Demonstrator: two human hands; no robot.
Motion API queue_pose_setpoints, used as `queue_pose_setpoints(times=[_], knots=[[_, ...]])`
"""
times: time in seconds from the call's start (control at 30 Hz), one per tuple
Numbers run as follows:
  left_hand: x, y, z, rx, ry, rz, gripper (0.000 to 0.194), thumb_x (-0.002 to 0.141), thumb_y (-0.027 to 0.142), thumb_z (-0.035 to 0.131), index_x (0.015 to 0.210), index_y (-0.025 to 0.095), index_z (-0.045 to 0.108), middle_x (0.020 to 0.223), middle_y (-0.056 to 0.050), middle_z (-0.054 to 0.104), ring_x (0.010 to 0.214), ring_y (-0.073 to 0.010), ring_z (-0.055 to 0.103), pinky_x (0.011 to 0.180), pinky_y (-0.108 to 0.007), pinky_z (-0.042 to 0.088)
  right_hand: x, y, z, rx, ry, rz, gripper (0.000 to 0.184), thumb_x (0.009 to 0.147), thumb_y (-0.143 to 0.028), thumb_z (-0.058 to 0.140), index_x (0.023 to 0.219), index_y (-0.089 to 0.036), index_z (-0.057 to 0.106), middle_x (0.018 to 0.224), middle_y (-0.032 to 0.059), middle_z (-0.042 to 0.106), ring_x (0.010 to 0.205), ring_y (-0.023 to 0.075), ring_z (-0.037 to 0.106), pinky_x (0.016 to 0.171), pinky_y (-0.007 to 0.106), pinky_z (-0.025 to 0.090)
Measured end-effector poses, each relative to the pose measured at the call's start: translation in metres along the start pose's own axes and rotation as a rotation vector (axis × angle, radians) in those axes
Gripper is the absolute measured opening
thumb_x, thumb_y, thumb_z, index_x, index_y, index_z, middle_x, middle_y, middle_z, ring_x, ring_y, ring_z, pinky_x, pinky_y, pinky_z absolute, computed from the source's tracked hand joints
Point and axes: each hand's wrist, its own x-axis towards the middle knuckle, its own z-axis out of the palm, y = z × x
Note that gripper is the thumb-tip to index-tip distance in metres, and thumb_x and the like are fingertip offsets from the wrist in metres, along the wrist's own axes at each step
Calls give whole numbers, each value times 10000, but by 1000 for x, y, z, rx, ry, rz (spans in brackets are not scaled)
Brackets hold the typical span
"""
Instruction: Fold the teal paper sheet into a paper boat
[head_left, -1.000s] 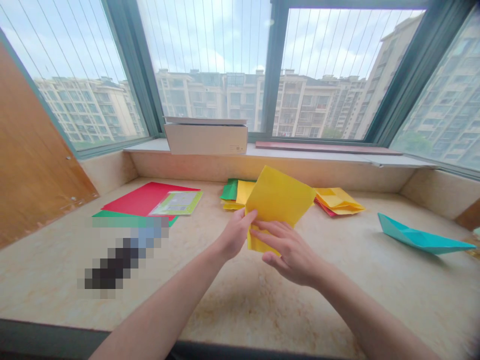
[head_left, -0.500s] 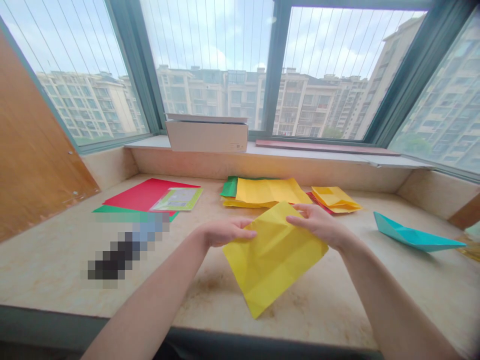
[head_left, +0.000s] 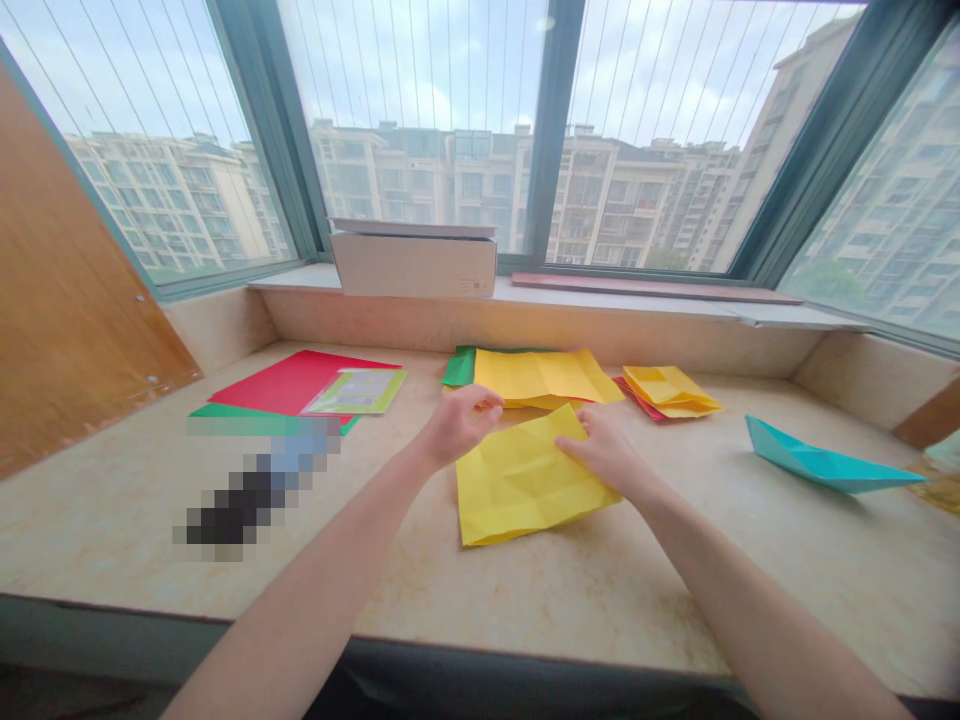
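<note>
A creased yellow sheet of paper [head_left: 529, 480] lies slanted on the countertop in front of me, with fold lines across it. My right hand [head_left: 596, 440] pinches its upper right edge, thumb on top and fingers behind. Beside the sheet's upper left edge is my left hand [head_left: 463, 420], its fingers loosely bent and its fingertips just off the paper. Behind both hands rests a stack of folded yellow paper [head_left: 544, 375], with a green piece [head_left: 459, 365] showing at its left end.
Red paper [head_left: 281, 383] and a clear-fronted packet [head_left: 360, 390] lie at left over green paper. A blurred-out object [head_left: 247, 500] is nearer me. Folded yellow paper [head_left: 667, 388] and a turquoise paper boat [head_left: 832, 465] stand right. A white box [head_left: 412, 265] sits on the sill.
The yellow sheet was held up, then swung down, and now lies flatter on the countertop. My left hand has come off its edge, while the right hand keeps its pinch.
</note>
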Motion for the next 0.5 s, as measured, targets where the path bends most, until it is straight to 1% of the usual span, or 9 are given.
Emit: queue_pose_setpoints(times=[0.07, 0.1, 0.13, 0.17, 0.3, 0.4, 0.5], knots=[[-5, -3, 11, 168, -207, 145, 167, 874, 232, 574, 905, 179, 729, 970, -101, 721, 942, -233, 650, 888, -375, 502, -1, 1, 5, -58, 33, 22, 163, 736, -241, 661, 878, -162, 645, 877, 62, 701, 753, 198, 667, 591, 269, 494], [-8, -5, 16, 227, -292, 196, 172, 868, 209, 570, 907, 177, 734, 999, -107, 718, 962, -240, 645, 892, -375, 499, -1, 1, 7, -84, 47, 29, 156, 732, -237, 659, 869, -163, 642, 862, 60, 701, 749, 199, 666, 594, 272, 490], [-10, -7, 22, 270, -350, 228, 178, 861, 193, 571, 923, 179, 737, 1023, -108, 717, 983, -244, 640, 904, -374, 495, -2, 1, 8, -105, 57, 33, 147, 729, -233, 656, 859, -166, 638, 847, 56, 701, 742, 199, 665, 595, 274, 486], [-12, -9, 26, 305, -381, 244, 190, 859, 182, 568, 943, 179, 738, 1050, -110, 715, 1004, -248, 636, 920, -377, 489, -2, 0, 10, -120, 65, 33, 139, 729, -229, 652, 853, -170, 636, 837, 53, 701, 740, 199, 665, 596, 275, 483], [-17, -16, 38, 419, -383, 234, 251, 902, 175, 498, 1004, 143, 726, 1136, -152, 692, 1047, -266, 620, 955, -407, 478, -4, 3, 14, -165, 81, 4, 155, 735, -201, 635, 889, -184, 630, 887, 56, 717, 790, 203, 674, 645, 286, 494], [-17, -19, 42, 478, -382, 220, 284, 917, 171, 467, 1042, 118, 717, 1165, -168, 680, 1062, -273, 607, 966, -414, 475, -4, 5, 14, -184, 54, -31, 202, 745, -168, 619, 946, -182, 630, 930, 64, 731, 838, 210, 683, 696, 296, 515], [-17, -21, 45, 515, -391, 212, 312, 899, 137, 463, 1094, 94, 703, 1196, -179, 667, 1089, -285, 592, 983, -424, 467, -6, 2, 12, -151, 4, -111, 293, 760, -117, 581, 1036, -180, 656, 997, 68, 748, 906, 224, 697, 778, 323, 540]])
